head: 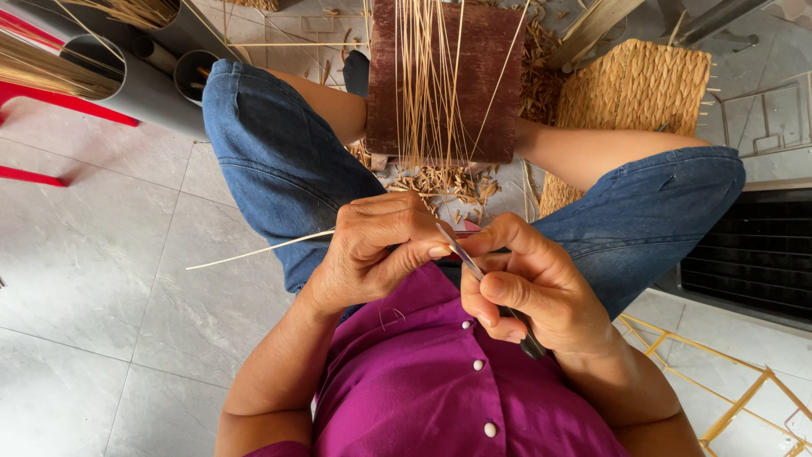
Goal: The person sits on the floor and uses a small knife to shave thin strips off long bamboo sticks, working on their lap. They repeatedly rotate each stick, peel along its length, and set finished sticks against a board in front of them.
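My left hand [376, 250] pinches a thin pale bamboo strip [258, 250] that sticks out to the left over my left knee. My right hand [529, 283] grips a small knife [461, 250] with a dark handle, its metal blade angled up toward my left thumb. Both hands meet in front of my purple buttoned shirt [431, 381], above my lap. Between my knees stands a dark brown wooden block [491, 80] with several thin bamboo strips [427, 85] lying over it.
Shavings [448, 182] litter the tiled floor between my legs. A woven mat [634, 85] lies at upper right. Grey tubes [127, 80] holding bundled strips and a red frame [59, 97] are at upper left. A yellow bamboo frame [719, 381] is at lower right, beside a black grate [753, 254].
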Available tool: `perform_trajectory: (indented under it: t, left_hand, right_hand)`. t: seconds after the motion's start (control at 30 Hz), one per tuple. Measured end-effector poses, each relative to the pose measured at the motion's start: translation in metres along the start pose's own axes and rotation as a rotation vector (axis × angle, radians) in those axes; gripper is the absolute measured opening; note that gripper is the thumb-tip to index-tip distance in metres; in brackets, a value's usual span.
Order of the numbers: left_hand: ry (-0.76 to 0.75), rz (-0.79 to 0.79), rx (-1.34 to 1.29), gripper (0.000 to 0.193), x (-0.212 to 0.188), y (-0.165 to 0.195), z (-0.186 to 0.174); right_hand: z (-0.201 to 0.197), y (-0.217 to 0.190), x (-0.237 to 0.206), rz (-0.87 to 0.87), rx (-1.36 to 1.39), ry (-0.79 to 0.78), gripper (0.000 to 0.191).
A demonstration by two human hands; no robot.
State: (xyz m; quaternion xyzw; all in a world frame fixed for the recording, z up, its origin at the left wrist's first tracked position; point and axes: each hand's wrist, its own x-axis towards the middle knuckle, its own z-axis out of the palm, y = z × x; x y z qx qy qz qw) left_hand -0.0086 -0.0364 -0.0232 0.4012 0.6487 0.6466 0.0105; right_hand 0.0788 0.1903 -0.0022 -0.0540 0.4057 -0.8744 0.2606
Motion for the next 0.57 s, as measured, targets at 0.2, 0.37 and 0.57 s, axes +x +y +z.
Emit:
perform_trajectory:
  t: [0.2,0.37,0.57]
  left_hand:
    - [0.010,0.004,0.045,0.010,0.0009,0.0010,0.0015]
    - [0.015,-0.018,0.037,0.009,0.0018,0.0016,0.0035]
    - [-0.006,-0.059,0.029,0.009,0.0032,0.0031,0.0023]
  right_hand:
    - [0.0013,0.0023,0.0005,-0.021,0.011,0.027,0.027]
    - [0.0002,0.0010,0.0026,0.004,0.043,0.051,0.027]
    - [-0.0047,0.0006,0.0049,0.025,0.109,0.004,0.027]
